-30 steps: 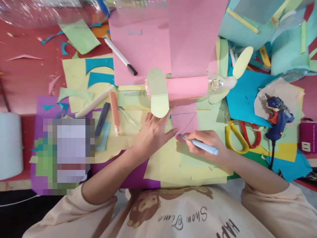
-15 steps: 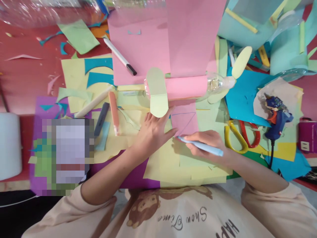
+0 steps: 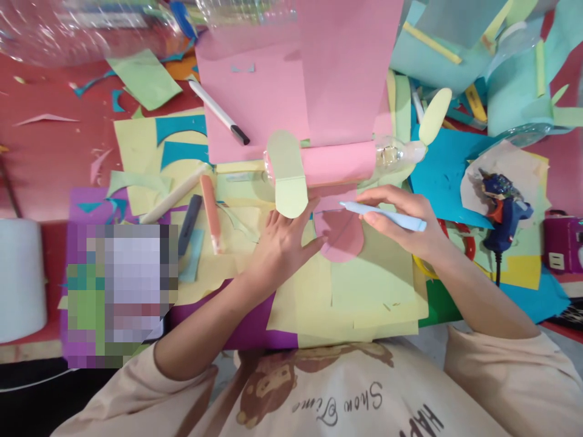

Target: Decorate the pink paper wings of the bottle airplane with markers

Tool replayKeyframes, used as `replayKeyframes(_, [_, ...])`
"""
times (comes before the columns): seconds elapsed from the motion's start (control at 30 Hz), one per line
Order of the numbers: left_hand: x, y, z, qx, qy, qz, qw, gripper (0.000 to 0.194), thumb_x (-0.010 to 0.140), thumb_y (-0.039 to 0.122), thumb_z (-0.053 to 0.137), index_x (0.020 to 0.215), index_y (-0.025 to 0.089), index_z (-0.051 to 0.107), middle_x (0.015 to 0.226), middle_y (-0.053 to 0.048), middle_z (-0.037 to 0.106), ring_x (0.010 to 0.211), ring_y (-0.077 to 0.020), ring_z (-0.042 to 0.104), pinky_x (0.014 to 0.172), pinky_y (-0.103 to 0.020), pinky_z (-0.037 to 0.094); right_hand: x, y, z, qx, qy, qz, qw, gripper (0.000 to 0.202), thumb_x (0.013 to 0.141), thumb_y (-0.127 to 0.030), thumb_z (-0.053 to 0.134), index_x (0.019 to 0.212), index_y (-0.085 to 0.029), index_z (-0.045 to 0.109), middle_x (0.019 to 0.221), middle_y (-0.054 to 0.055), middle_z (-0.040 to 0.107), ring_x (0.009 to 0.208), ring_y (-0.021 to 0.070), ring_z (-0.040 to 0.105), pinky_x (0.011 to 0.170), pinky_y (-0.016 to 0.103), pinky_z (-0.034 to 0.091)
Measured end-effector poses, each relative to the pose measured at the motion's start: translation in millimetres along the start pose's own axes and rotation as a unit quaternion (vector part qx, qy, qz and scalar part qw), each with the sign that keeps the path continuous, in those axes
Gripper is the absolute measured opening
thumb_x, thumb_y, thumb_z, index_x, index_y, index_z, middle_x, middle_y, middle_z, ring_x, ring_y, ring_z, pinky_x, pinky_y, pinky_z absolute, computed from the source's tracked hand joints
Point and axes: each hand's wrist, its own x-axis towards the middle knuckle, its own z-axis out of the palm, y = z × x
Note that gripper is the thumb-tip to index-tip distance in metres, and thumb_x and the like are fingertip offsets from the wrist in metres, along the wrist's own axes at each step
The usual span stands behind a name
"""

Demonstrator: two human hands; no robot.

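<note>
My right hand (image 3: 403,218) holds a light blue pen (image 3: 387,217), its tip over the upper part of a pink paper piece (image 3: 344,240). That piece has a rounded lower edge and thin drawn lines. My left hand (image 3: 282,243) lies with fingers spread at the piece's left side, its thumb on the edge and its fingertips partly under a pale green paper strip (image 3: 291,194). This strip crosses a clear plastic bottle (image 3: 387,155) wrapped in pink paper, lying on its side just beyond both hands. A pale green oval (image 3: 435,116) sticks up at the bottle's neck.
To the right lie a blue glue gun (image 3: 503,224) and red-handled scissors (image 3: 467,240), partly behind my forearm. Left are a white marker with black cap (image 3: 218,112), an orange marker (image 3: 209,212) and paper scraps. Large clear bottles (image 3: 91,33) lie at the back left.
My right hand has moved up and right with the pen, from the paper's lower left to its upper part. The rounded lower edge of the pink paper now shows. My left hand stays put.
</note>
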Motion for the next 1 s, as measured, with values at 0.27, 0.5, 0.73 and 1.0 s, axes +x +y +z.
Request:
replayKeyframes(0.27, [-0.8,-1.5,1.4,-0.021,-0.008,0.005,1.000,0.053,0.086,0.032,0.061,0.135,0.020,0.043,0.126,-0.014,0.059,0.127,-0.0323,0.049,0.103,-0.051,0.041,9.3,22.4,12.0,0.084,-0.003,0.017,0.996,0.020,0.088,-0.036,0.062,0.099,-0.019,0.064,0.091,0.003,0.067,0.076,0.0122,0.061,0.063,0.023,0.047])
replayKeyframes(0.5, [-1.4,-3.8,3.7,-0.019,-0.002,0.004,1.000,0.058,0.086,0.033,0.061,0.139,0.020,0.040,0.131,-0.016,0.054,0.126,-0.0328,0.050,0.103,-0.051,0.042,9.6,18.4,13.4,0.075,0.015,0.031,0.997,0.017,0.087,-0.033,0.063,0.095,-0.018,0.063,0.088,0.003,0.068,0.074,0.0120,0.061,0.062,0.022,0.047])
replayKeyframes(0.73, [-1.1,-3.0,3.3,-0.016,0.006,0.001,1.000,0.062,0.084,0.032,0.064,0.140,0.021,0.040,0.130,-0.015,0.056,0.126,-0.0327,0.050,0.103,-0.050,0.043,8.7,19.4,15.2,0.050,0.016,0.048,0.997,0.019,0.087,-0.035,0.064,0.097,-0.019,0.065,0.087,0.002,0.068,0.068,0.0108,0.059,0.057,0.022,0.043])
replayKeyframes(1.0, [0.0,-2.9,1.1,-0.028,0.002,0.007,1.000,0.060,0.086,0.033,0.061,0.141,0.022,0.039,0.129,-0.016,0.056,0.124,-0.0328,0.051,0.102,-0.052,0.043,7.9,22.7,16.1,0.034,0.018,0.056,0.998,0.020,0.087,-0.036,0.062,0.099,-0.019,0.065,0.090,0.003,0.069,0.072,0.0125,0.062,0.061,0.023,0.046])
